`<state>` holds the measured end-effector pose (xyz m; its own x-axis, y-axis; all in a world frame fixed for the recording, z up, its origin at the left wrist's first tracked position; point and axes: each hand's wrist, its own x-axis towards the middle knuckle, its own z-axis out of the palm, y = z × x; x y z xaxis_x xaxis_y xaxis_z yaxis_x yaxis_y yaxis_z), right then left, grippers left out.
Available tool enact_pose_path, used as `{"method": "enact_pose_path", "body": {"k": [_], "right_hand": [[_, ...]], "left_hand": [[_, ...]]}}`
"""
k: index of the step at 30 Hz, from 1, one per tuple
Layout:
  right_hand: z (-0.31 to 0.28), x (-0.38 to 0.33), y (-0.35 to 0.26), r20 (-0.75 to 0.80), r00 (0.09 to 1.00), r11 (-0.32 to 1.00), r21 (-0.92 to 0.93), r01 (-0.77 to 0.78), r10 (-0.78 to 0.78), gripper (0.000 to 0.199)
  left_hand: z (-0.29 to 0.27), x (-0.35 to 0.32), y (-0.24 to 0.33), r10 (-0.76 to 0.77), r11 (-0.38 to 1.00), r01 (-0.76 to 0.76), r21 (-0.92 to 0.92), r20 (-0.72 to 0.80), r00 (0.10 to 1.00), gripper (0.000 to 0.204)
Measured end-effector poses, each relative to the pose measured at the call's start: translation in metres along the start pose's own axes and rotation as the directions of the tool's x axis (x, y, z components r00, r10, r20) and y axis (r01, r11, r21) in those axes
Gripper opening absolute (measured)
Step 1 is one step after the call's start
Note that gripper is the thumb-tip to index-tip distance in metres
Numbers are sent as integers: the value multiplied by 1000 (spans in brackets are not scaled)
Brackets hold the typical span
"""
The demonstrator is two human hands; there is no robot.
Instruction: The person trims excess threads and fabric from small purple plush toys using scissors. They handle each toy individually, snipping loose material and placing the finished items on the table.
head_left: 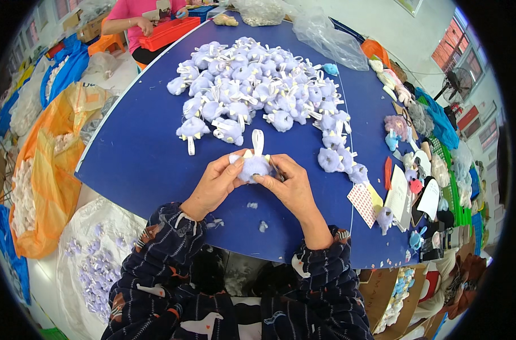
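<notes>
Above the near part of the blue table (133, 130), a small lilac plush piece (252, 169) is gripped between my two hands. A white ribbon loop (258, 141) stands up from its top, beside small pale-yellow points. My left hand (215, 184) pinches its left side with thumb and fingers. On the opposite side, my right hand (292, 184) presses its thumb to the plush's lower front. Something thin and dark shows by the right fingers, too small to name. Beyond my hands lies a large pile of similar lilac plush pieces (241, 79).
Lilac fluff tufts (263, 226) lie near my wrists. At right are a red-dotted sheet (362, 203), a red tool (388, 173) and small toys. A white sack (99, 266) of lilac pieces stands at lower left. Across the table, another person holds a red tray (170, 33).
</notes>
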<state>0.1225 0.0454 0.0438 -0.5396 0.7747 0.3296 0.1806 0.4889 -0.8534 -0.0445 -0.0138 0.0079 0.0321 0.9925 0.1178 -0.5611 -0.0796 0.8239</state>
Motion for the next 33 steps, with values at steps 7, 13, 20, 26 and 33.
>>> {"method": "enact_pose_path", "body": {"k": [7,13,20,26,33], "right_hand": [[-8,1,2,68,996,994,85,-68,62,26],[-1,-1,-3,-27,999,999,38,31,-30,22],[10,-4,3,-78,994,989,-133,62,-73,22],[27,-6,21,-135,989,980,-196,27,-54,26],[5,1,15,65,991,988,87,-125,119,35]], "left_hand": [[2,1,2,1,1000,1,-24,88,996,38],[3,-5,6,-24,997,30,-75,85,996,37],[2,-1,-5,-17,986,24,163,-43,999,39],[4,2,-1,-65,907,84,413,-59,996,33],[3,0,4,-155,975,153,163,1,988,38]]}}
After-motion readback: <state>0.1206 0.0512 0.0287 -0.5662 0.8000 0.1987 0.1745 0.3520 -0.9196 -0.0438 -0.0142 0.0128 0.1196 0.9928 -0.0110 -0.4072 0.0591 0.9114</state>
